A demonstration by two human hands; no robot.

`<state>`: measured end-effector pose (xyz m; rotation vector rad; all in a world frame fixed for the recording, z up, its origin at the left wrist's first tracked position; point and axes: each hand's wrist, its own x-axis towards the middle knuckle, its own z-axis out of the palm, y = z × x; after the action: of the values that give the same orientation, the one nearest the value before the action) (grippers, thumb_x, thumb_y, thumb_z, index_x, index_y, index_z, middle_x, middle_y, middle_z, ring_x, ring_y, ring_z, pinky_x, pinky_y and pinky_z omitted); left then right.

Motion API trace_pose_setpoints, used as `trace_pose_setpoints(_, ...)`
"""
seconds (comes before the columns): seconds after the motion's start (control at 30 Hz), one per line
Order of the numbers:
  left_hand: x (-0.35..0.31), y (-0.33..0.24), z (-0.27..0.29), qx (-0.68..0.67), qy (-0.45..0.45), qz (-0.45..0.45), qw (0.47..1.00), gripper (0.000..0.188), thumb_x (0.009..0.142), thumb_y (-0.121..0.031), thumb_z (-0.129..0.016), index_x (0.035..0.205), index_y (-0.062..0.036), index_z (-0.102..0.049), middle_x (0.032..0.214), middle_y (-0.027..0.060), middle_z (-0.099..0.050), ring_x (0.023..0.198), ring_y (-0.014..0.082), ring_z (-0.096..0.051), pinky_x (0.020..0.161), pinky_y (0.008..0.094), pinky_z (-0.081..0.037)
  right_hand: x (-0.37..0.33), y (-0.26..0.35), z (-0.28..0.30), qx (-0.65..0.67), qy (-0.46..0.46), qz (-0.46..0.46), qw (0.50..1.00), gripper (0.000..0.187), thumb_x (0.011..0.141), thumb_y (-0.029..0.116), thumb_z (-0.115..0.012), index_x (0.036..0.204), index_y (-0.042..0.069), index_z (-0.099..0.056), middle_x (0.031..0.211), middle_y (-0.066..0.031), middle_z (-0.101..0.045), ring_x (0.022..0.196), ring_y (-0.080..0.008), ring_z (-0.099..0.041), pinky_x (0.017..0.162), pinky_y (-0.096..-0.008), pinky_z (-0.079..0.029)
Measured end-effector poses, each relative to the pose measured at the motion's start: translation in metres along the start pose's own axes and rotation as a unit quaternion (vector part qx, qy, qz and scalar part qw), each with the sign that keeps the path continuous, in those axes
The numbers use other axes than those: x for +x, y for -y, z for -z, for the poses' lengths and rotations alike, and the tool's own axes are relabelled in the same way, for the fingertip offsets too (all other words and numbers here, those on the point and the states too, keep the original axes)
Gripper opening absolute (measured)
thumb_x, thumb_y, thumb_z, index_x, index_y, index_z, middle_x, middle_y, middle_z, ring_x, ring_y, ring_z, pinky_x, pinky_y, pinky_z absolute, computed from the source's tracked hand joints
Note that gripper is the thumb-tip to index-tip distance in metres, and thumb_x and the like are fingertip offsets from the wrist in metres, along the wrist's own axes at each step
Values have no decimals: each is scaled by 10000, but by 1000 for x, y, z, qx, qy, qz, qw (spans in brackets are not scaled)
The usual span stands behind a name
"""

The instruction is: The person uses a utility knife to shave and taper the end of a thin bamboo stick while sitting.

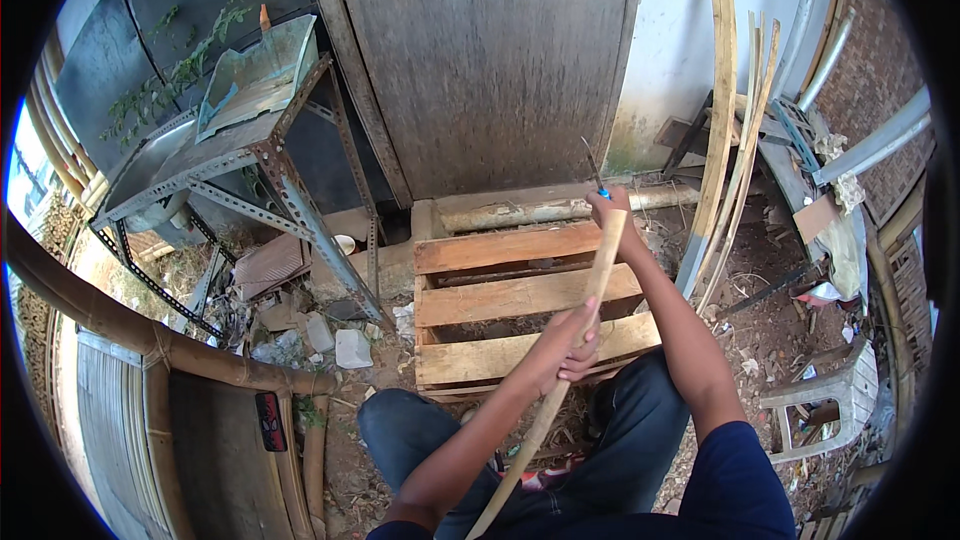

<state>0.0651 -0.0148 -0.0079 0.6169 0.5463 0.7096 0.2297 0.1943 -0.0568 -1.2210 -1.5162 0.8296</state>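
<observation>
My left hand [568,345] is closed round a long pale bamboo strip [530,443], which slants from the bottom edge between my knees up to my right hand. Farther out, my right hand [612,212] grips a knife [592,162] with a thin curved blade and a blue part at the handle. The blade points up and away, apart from the strip. Part of the right hand's fingers lies behind the strip's upper end. Below both hands is a low slatted wooden pallet [510,298], just ahead of my bent knees.
Several long strips [745,150] lean against the wall at right. A plastic stool [835,395] lies tipped over nearby. To the left stands a metal-frame sink stand [285,175] above rubble. A bamboo frame [235,370] at near left carries a black-and-red flat object [270,421]. Ahead is a wooden door [490,60].
</observation>
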Motion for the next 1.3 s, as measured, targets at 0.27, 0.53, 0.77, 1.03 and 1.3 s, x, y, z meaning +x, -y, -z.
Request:
trace_pose_setpoints(0.27,-20,-37,52,-35,-105,-63,992,479,966,-517,-335,724,-106,-373,463,-64,-197,343,32,-169,290,194,-137,-59,55,-27,-117,216,194,950,328,776,188,-595,580,-43,-471,479,-141,-381,426,-213,-329,460,-354,-304)
trace_pose_setpoints(0.53,-17,-23,46,40,-140,-108,983,469,964,-511,-351,747,-96,-379,472,-56,-199,355,37,-154,307,203,-106,-70,68,-46,-158,224,332,902,221,675,160,-551,557,-23,-516,564,-222,-502,514,-402,-485,489,-441,-386)
trace_pose_setpoints(0.77,-2,41,-42,66,59,63,994,487,969,-516,-318,740,-90,-375,471,-78,-236,334,39,-213,286,191,-195,22,24,6,-70,-111,43,990,330,762,177,-583,511,12,-445,427,-76,-410,385,-164,-420,425,-362,-329)
trace_pose_setpoints(1.03,-10,-25,52,-29,-63,-31,997,493,967,-525,-312,704,-113,-373,457,-71,-208,336,31,-179,277,178,-154,-18,21,-10,72,33,-8,997,321,792,124,-568,514,50,-426,439,6,-357,407,-90,-329,413,-305,-263)
trace_pose_setpoints(1.3,-19,-36,52,-77,-17,-38,996,498,971,-532,-265,690,-135,-372,456,-70,-184,342,30,-149,283,176,-143,-78,79,-50,-54,251,212,943,275,737,135,-594,571,-41,-463,495,-193,-377,442,-304,-324,466,-390,-331)
